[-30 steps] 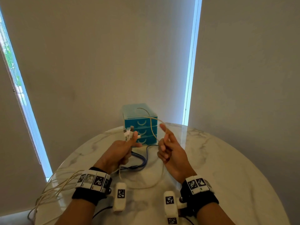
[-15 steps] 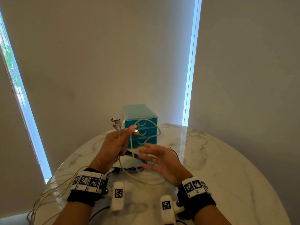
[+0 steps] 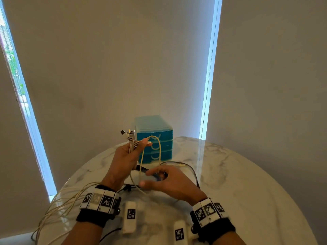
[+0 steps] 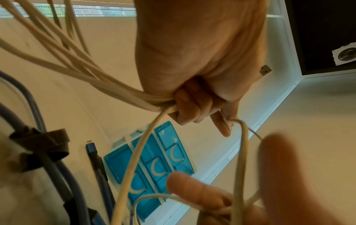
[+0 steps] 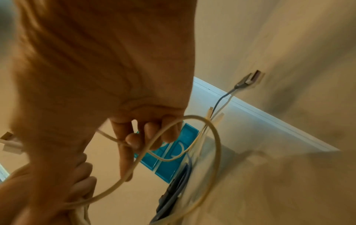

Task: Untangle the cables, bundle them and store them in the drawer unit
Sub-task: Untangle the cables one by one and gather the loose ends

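Note:
My left hand (image 3: 131,152) is raised over the table and grips a bunch of white cables (image 4: 108,85), whose USB plugs (image 3: 127,134) stick up above the fist. One white cable loop (image 3: 159,149) arcs from that fist down to my right hand (image 3: 166,180). The right hand's fingers (image 5: 146,134) curl round the lower part of the loop. Behind both hands the blue three-drawer unit (image 3: 155,138) stands with its drawers closed. The white cables' long tails (image 3: 58,207) run past my left wrist and over the table's left edge.
A blue cable bundle (image 4: 57,175) tied with a dark strap lies on the round marble table (image 3: 238,183), partly hidden by my right hand. A grey cable (image 3: 193,172) curves to the right of it. Walls stand close behind the table.
My right hand went from a raised finger, through an open spread, to curling round the low part of the loop. My left hand rose a little with the cable bunch.

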